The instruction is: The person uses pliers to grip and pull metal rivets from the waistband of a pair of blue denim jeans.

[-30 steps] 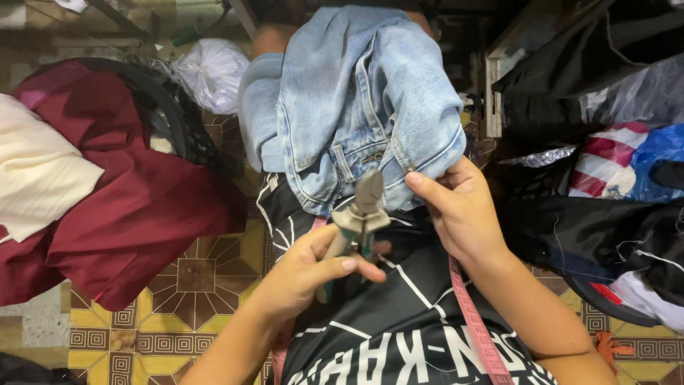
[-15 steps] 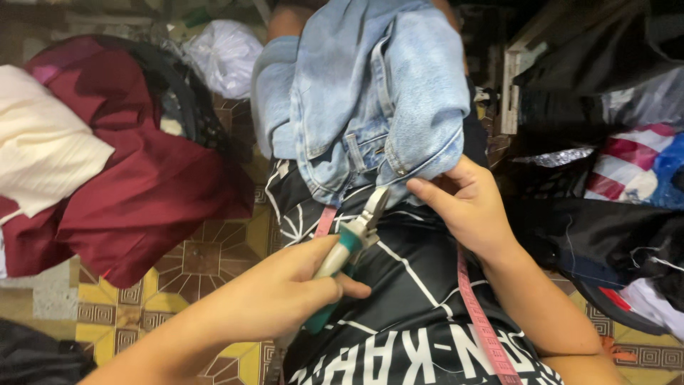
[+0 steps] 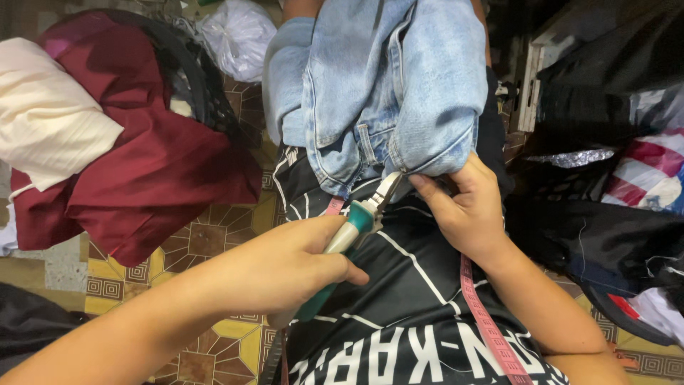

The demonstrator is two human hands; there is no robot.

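Note:
Light-blue denim jeans (image 3: 385, 85) lie over my lap, on top of my black shirt with white lines. My left hand (image 3: 285, 267) grips teal-handled pliers (image 3: 349, 235), whose metal jaws touch the jeans' waistband edge. My right hand (image 3: 467, 207) pinches that same denim edge just right of the jaws. A pink measuring tape (image 3: 484, 321) hangs down my chest, passing under my right wrist.
A heap of maroon cloth (image 3: 142, 171) with a cream piece (image 3: 50, 128) lies on the patterned tile floor (image 3: 192, 242) to the left, next to a white plastic bag (image 3: 239, 36). Dark garments and a red-striped bag (image 3: 655, 171) pile up on the right.
My left hand has slid lower and leftward, tilting the pliers so their jaws point up-right into the denim edge. My right hand keeps its pinch on the jeans.

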